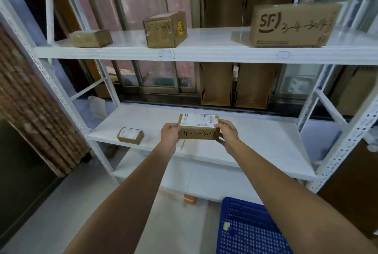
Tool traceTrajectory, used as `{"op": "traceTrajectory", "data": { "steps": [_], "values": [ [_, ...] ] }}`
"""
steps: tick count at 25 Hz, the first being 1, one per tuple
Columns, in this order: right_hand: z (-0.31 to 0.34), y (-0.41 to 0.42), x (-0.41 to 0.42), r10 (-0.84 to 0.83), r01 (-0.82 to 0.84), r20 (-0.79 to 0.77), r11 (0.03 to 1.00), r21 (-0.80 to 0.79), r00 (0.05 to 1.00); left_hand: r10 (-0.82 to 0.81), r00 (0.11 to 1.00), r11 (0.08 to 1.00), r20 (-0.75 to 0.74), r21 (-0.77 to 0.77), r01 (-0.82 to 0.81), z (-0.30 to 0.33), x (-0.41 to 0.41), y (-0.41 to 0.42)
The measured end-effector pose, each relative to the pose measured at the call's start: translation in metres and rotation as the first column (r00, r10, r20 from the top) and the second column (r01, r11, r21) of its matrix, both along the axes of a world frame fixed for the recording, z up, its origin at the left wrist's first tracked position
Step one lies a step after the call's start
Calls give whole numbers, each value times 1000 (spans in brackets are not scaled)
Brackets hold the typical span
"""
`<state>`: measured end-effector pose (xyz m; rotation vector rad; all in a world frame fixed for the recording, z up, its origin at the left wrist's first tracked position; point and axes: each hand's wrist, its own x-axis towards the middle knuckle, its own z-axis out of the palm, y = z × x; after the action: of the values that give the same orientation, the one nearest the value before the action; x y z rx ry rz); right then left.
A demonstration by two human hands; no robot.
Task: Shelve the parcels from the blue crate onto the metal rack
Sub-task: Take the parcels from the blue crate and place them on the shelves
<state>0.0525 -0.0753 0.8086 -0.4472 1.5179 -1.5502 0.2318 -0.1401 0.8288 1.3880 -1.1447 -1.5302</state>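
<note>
Cardboard parcel – ends hidden by hands | blue crate – cropped

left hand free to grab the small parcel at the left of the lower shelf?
Probably not right now. The left hand grips one end of the 4-3-3007 parcel, with the right hand on the other end. The path to the small parcel on the lower shelf looks open once it lets go.

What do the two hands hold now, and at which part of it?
Both grip one small cardboard parcel marked 4-3-3007: the left hand at its left end, the right hand at its right end.
</note>
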Motion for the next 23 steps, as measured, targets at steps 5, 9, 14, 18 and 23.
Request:
{"op": "traceTrajectory", "data": {
  "steps": [5,9,14,18,23],
  "values": [
    [-18,-56,79,-87,89,-56,995,35,995,-63,994,998,89,10,63,-26,72,-69],
    [-40,-85,109,-141,154,-115,981,119,983,-110,994,987,24,120,106,-48,92,-104],
    [-77,-124,100,-128,153,-132,966,207,983,-194,979,965,57,193,180,-77,90,-152],
    [-110,-154,84,-59,89,-113,955,283,992,-223,968,949,114,251,189,-104,80,-193],
    [-155,-189,63,42,79,-276,908,411,960,-342,928,904,146,322,282,-144,51,-235]
  ]
}}
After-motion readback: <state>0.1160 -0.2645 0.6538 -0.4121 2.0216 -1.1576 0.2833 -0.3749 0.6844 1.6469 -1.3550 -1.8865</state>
